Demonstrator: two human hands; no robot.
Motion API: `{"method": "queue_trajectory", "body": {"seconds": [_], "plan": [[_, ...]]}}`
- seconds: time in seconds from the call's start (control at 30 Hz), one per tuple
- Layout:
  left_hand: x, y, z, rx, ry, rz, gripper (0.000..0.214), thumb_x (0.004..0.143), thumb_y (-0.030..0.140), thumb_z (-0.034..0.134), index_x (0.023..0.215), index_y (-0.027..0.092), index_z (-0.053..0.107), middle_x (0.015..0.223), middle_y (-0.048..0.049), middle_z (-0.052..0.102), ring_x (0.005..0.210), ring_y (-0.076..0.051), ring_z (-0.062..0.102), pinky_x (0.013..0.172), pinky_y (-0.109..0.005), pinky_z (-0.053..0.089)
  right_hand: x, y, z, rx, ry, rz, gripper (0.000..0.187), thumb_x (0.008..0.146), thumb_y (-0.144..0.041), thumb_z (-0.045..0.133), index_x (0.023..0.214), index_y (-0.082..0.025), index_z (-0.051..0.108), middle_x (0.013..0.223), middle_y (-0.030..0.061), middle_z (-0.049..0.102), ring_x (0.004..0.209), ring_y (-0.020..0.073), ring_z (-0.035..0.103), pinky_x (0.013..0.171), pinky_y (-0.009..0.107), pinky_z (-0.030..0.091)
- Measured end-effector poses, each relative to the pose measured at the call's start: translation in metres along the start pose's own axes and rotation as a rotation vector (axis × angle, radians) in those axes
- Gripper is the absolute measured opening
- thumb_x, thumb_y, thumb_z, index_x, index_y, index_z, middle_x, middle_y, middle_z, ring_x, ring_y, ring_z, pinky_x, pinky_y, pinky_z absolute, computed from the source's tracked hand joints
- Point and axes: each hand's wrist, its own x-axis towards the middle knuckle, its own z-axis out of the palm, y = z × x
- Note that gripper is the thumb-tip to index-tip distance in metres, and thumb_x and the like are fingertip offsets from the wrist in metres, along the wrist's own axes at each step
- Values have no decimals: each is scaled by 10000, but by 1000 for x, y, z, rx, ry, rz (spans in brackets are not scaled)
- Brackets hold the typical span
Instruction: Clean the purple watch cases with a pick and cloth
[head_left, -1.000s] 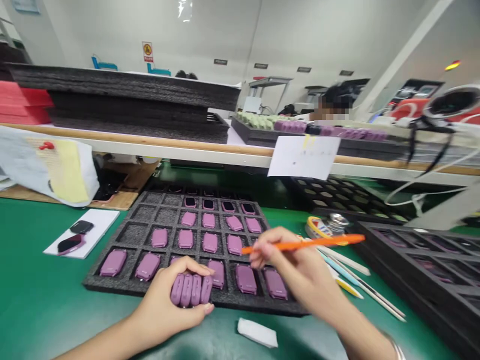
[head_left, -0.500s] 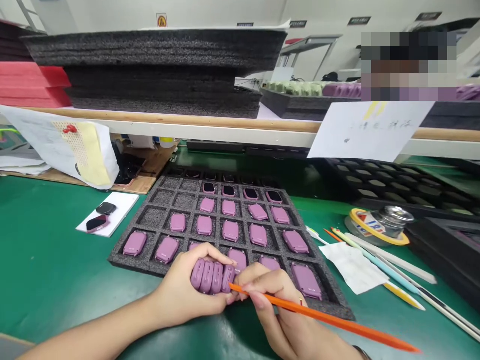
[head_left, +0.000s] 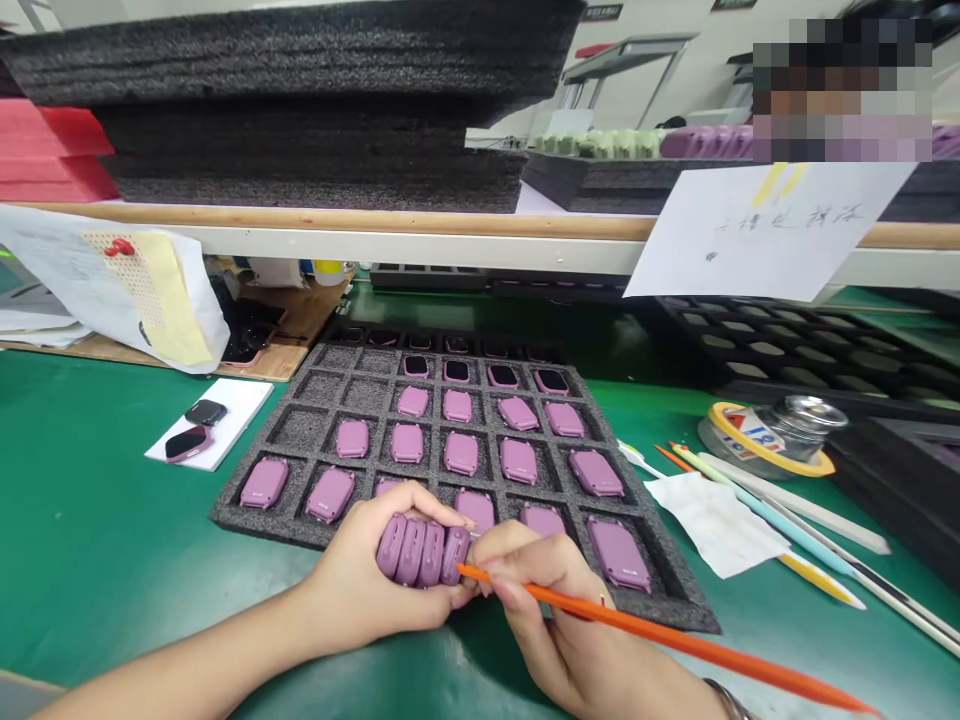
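Head view: the left hand (head_left: 367, 585) curls firmly around four mauve watch cases (head_left: 421, 552) pressed side by side, and the right hand (head_left: 544, 610) pinches an orange stick (head_left: 660, 635), its tip just beside the end case. Both hands sit at lower centre, over the front edge of a black foam tray (head_left: 255, 522) holding more cases in its compartments, with a white wipe (head_left: 712, 525) to the right

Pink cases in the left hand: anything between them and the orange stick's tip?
Nothing visible. The tip of the orange stick, held in the right hand, sits right at the lower edge of the end one of the four pink cases in the left hand.
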Motion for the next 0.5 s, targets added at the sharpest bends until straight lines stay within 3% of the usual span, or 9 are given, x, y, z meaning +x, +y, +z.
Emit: {"method": "queue_trajectory", "body": {"seconds": [0.5], "plan": [[-1,2,2,12,18,11,338,640,125,786,921,211,619,1024,-53,770,953,-245,729,894,-384,553,-4,6,8,21,20,-30,111,1064,-216,363,1080,-270,458,852,20,580,773,156,629,682,291,587]]}}
